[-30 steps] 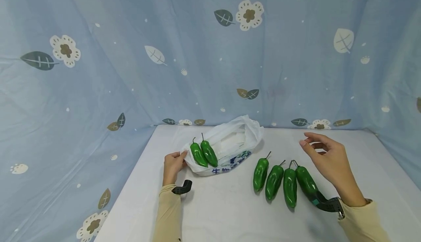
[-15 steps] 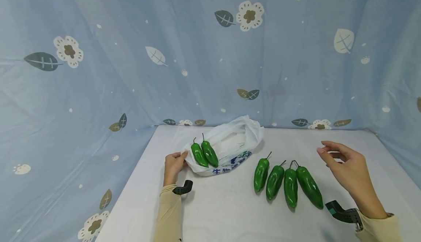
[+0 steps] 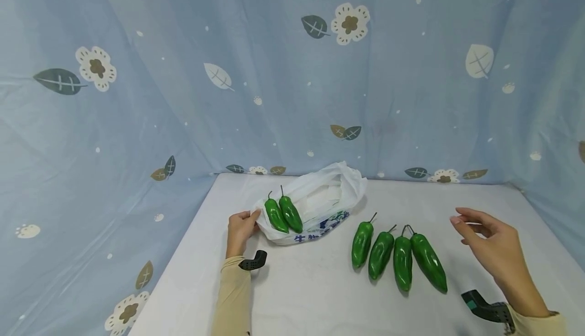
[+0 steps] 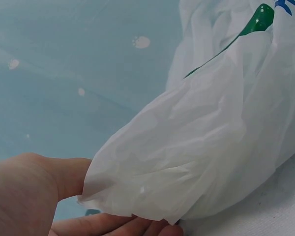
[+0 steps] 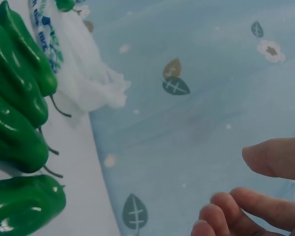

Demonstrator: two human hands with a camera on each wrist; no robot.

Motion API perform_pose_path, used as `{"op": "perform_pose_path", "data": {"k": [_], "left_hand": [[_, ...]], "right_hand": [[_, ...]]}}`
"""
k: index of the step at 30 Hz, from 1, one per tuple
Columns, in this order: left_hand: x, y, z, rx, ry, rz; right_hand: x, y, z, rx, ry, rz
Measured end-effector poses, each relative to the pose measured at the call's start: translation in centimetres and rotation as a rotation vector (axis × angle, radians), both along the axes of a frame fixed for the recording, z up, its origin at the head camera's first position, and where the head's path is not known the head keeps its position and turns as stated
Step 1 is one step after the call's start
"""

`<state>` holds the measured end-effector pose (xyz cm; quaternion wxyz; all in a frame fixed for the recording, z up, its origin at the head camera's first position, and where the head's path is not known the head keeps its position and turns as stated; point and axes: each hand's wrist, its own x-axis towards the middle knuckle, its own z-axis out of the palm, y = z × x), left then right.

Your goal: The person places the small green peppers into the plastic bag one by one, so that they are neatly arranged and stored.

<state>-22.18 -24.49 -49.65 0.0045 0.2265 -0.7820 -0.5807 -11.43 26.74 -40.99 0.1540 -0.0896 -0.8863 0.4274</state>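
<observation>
At the left of the table my left hand (image 3: pixel 240 230) pinches the edge of a white plastic bag (image 4: pixel 187 147) between thumb and fingers. The bag lies on its side with blue print along its front. Two green peppers (image 3: pixel 284 214) rest side by side at the bag's near left end, stems pointing away. Several more green peppers (image 3: pixel 381 255) lie in a row on the table, right of the bag. My right hand (image 3: pixel 493 242) is held to the right of that row, fingers loosely bent, thumb apart from them, nothing between them in the right wrist view (image 5: pixel 250 191).
A white cloth covers the table (image 3: pixel 311 295). Behind it and along its sides hangs a blue curtain (image 3: pixel 274 72) with leaves and flowers. Each wrist carries a black camera mount (image 3: pixel 486 308).
My right hand has moved to the right and toward me, away from the row of peppers, uncovering the rightmost one. My left hand and the bag have stayed in place.
</observation>
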Motion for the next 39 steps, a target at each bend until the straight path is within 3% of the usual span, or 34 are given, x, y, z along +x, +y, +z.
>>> {"op": "perform_pose_path", "data": {"k": [13, 39], "left_hand": [[0.1, 0.0, 0.0, 0.000, 0.006, -0.004], [0.1, -0.3, -0.4, -0.005, -0.006, -0.010]], "right_hand": [[0.1, 0.5, -1.4, 0.027, -0.088, -0.045], [0.9, 1.2, -4.7, 0.016, -0.259, -0.029]]}}
